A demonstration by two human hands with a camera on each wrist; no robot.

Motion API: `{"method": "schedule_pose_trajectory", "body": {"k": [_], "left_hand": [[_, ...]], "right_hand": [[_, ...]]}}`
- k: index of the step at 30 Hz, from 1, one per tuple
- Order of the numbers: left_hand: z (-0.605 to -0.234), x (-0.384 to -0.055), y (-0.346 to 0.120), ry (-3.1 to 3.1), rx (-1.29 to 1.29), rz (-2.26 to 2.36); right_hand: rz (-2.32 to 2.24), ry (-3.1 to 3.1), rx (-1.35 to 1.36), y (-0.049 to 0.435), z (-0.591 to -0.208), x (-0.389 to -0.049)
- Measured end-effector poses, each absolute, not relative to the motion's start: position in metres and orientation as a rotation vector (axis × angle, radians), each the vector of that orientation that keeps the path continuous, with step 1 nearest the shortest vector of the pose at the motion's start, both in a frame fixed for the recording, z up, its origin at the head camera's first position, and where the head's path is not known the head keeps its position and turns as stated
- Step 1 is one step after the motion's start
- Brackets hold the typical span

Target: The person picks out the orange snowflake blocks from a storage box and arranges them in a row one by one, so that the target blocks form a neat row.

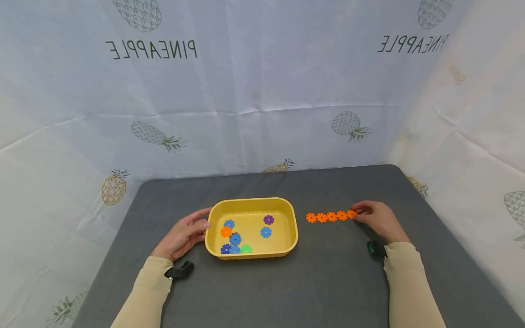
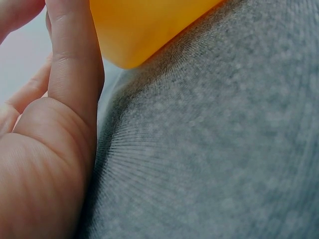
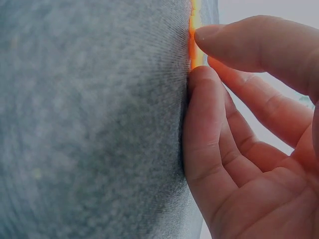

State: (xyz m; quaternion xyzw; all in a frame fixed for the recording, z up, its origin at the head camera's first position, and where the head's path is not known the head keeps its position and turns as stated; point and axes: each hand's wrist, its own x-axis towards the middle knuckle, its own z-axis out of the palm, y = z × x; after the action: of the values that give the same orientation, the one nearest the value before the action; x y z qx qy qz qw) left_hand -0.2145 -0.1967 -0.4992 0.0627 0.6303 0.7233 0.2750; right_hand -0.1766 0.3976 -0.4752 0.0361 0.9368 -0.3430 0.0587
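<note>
At the left end of a yellow plastic basin [image 1: 252, 203], my left hand [image 1: 184, 234] touches the rim and outer wall with fairly straight fingers. The left wrist view has the thumb [image 2: 75, 64] beside the orange-yellow wall [image 2: 144, 30]. Several snowflake discs lie in the basin, among them an orange disc [image 1: 226, 232], a green disc [image 1: 246, 249] and a purple disc [image 1: 268, 220]. My right hand [image 1: 379, 221] pinches the right-hand disc of a row of orange snowflake discs [image 1: 331, 217] on the table. Edge-on, this orange row [image 3: 195, 47] shows between the fingertips in the right wrist view.
A dark grey table [image 1: 279, 291] lies under everything. Behind it and at both sides hangs a white cloth [image 1: 254, 136] printed with pineapples. Each wrist wears a black band, the left band [image 1: 179, 270] resting close to the tabletop.
</note>
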Motion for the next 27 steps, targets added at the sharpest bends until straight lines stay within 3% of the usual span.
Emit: {"method": "schedule_pose_trajectory", "body": {"k": [14,27], "left_hand": [[-0.502,-0.216,-0.196,1.729,0.161,1.932],[-0.502,-0.218,-0.199,1.749,0.134,1.935]], "right_hand": [[-1.055,2.903,0.098,0.379,-0.464,-0.182],[-1.022,2.833,-0.436,0.230,-0.413,-0.231]]}}
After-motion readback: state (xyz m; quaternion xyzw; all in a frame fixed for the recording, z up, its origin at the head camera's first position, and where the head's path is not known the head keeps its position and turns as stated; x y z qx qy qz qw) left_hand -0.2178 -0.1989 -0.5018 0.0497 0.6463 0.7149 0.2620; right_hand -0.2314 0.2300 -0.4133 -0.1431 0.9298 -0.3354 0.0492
